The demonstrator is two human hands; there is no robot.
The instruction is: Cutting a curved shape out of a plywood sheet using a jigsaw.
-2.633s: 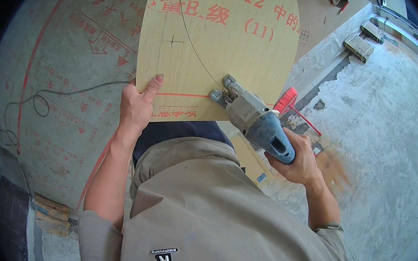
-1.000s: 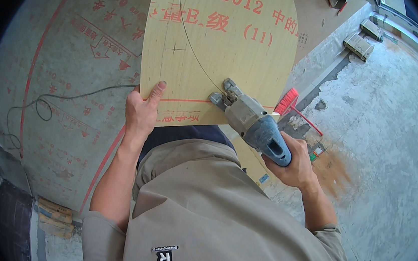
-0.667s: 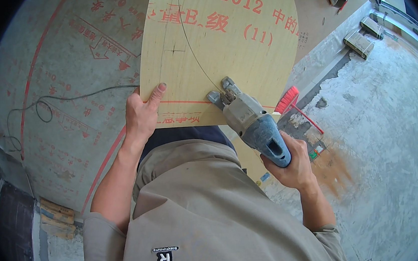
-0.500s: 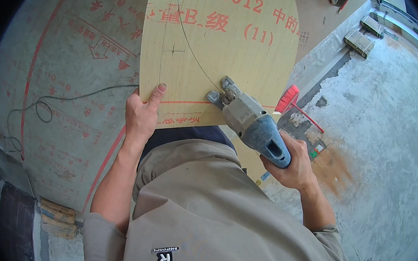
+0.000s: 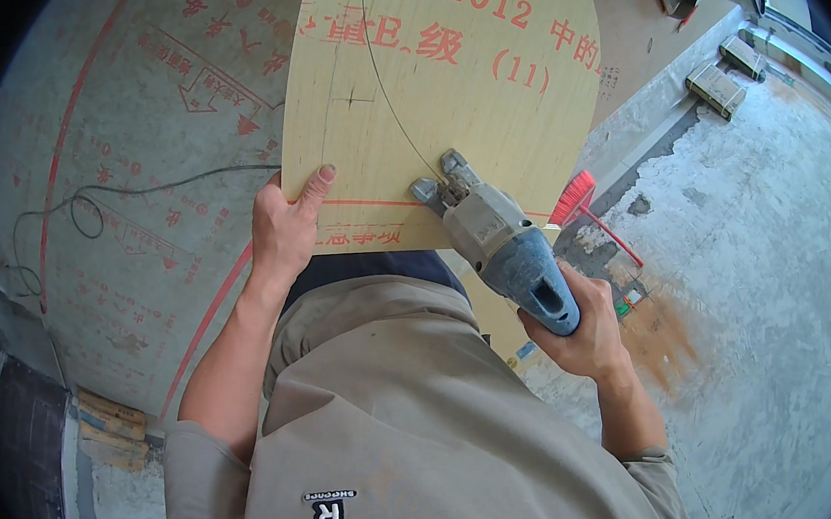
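A yellowish plywood board [image 5: 459,85] with red print and a rounded outer edge lies in front of my body. My left hand [image 5: 287,222] grips its near left edge, thumb on top and fingers underneath. My right hand [image 5: 581,319] is wrapped round the rear handle of a blue and grey jigsaw [image 5: 492,222]. The jigsaw's forked foot rests on the board near its front edge. From between the fork's prongs a thin dark line curves away to the far edge; I cannot tell whether it is drawn or cut. The blade is hidden.
A dark cable [image 5: 168,186] loops over the printed floor covering [image 5: 152,115] at left. A red brush [image 5: 575,199] lies on bare concrete beyond the jigsaw, at right. Small boxes [image 5: 715,90] sit by the far right ledge. Timber pieces [image 5: 112,429] lie at lower left.
The board and jigsaw have shifted very slightly to the right in the picture. Both hands keep their grips, and the jigsaw's place on the line looks nearly the same.
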